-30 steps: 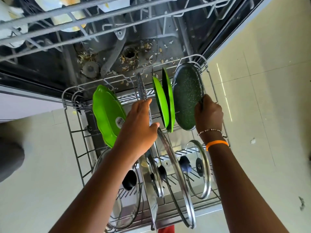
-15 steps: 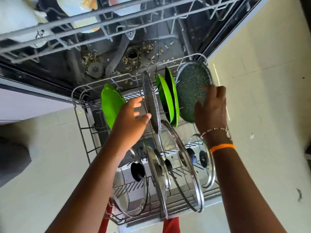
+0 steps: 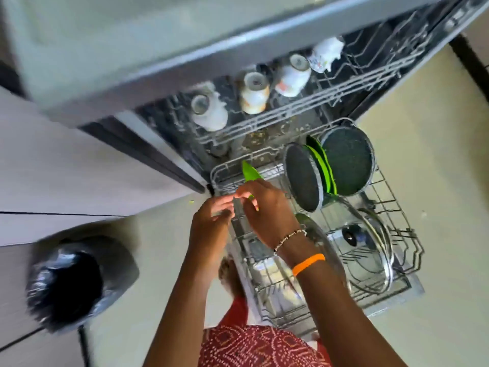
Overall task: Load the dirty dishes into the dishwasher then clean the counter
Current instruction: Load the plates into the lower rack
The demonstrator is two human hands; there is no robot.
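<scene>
Standing just beyond both hands' fingers (image 3: 227,205): green plate (image 3: 250,174).

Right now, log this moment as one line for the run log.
stage: loading lower rack | left hand: open, at rack's left edge | right hand: on green plate, grip unclear | speckled pans: racked upright

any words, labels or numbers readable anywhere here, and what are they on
None can be read.
Mugs in the upper rack: coloured markings, too blurred to tell whether they are text.
Dishwasher door edge, top right: small marks, too blurred to read.
Green plate by the hands: no label in view.
</scene>
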